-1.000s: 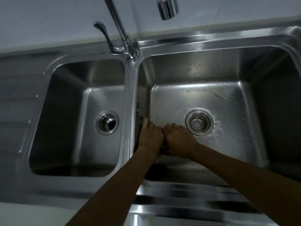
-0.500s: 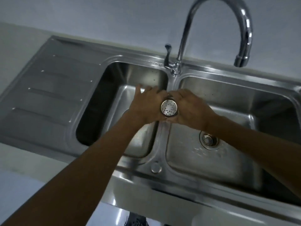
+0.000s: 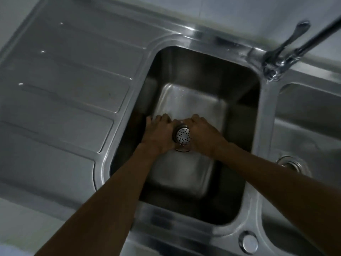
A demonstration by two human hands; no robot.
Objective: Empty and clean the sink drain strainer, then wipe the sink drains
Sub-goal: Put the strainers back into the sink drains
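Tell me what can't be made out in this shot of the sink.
- Head view: the left basin drain is hidden behind the strainer and both hands, left hand, right hand.
- Strainer's inside: it faces away, so contents are unknown.
- Faucet: spout cut off by the right edge, motion-blurred.
- Right basin drain: partly covered by the right forearm.

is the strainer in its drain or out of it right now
Out. The strainer is held between the left hand and right hand above the left basin, perforated bottom facing the camera.
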